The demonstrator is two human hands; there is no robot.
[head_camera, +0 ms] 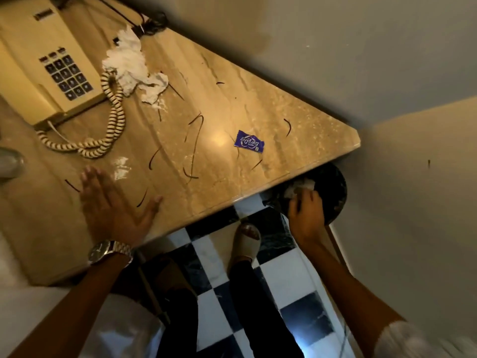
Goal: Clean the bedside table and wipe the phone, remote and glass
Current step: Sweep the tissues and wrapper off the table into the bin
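The beige marble bedside table (245,104) carries a cream phone (44,58) with a coiled striped cord (113,117) at the far left. Crumpled white tissue (134,68) lies beside the phone. A purple wrapper (249,142) rests near the table's right corner, among several thin dark strands and a wet smear (121,167). My left hand (113,205) lies flat and open on the tabletop near its front edge. My right hand (305,210) hangs below the table's right edge, over a dark round bin (335,187), fingers closed around crumpled white paper (300,187). Part of a glass (10,164) shows at the left edge.
Black and white checkered floor tiles (284,280) lie below the table. My foot in a pale sandal (246,241) stands close to the bin. A plain wall runs behind and right of the table. White bedding (38,306) shows at lower left.
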